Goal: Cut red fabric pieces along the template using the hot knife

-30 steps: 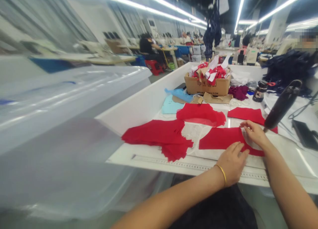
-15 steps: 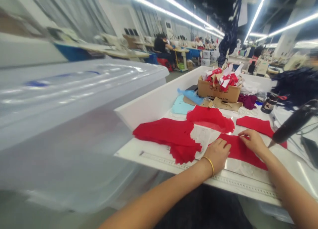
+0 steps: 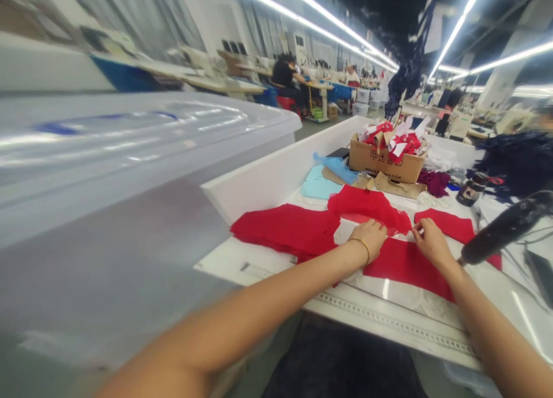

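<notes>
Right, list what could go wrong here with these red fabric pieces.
1. The left forearm crosses over part of the left red pile, so its sleeveless length might brush the layers askew.
2. The dark tool has its tip close to the right forearm in this view; a sideways move could bump it.
3. The left hand and right hand are between the front red piece and far red pile; either could get shifted.

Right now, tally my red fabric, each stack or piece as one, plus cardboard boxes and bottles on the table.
Red fabric: 4 (left stack, far pile, near piece, right piece, partly behind the black tool)
Cardboard box: 1
Dark bottle: 1
Total: 6
</notes>
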Available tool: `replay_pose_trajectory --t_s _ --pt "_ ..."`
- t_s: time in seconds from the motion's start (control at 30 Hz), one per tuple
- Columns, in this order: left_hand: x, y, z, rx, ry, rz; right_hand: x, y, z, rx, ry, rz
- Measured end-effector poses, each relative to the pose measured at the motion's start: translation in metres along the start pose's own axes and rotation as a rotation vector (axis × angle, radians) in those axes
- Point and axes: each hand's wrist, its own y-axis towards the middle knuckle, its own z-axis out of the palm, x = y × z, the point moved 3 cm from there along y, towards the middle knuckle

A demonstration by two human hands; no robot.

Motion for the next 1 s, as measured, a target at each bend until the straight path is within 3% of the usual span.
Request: replay_pose_trajectory --t_s 0.23,0.43,0.57,0.8,1.0 --pt "-0.006 0.025 -0.002 0.021 0.09 -0.054 0.023 -0.03 -0.03 -0.047 0.089 -0.058" --pt "0.011 0.033 -0.014 -0.054 0.224 0.013 0.014 -0.071 -0.062 -0.025 0.088 -0.019" --pt "0.02 0.01 -0.02 -0.14 0.281 0.139 -0.001 -0.096 -0.075 0.023 0.06 0.014" --pt "0.004 -0.051 -0.018 -0.299 0.354 0.346 -0.031 -0.134 -0.086 0.138 -0.064 0.157" --pt "-0.01 -0.062 -0.013 -0.42 0.36 0.398 -0.052 -0.157 -0.091 0.169 -0.081 0.188"
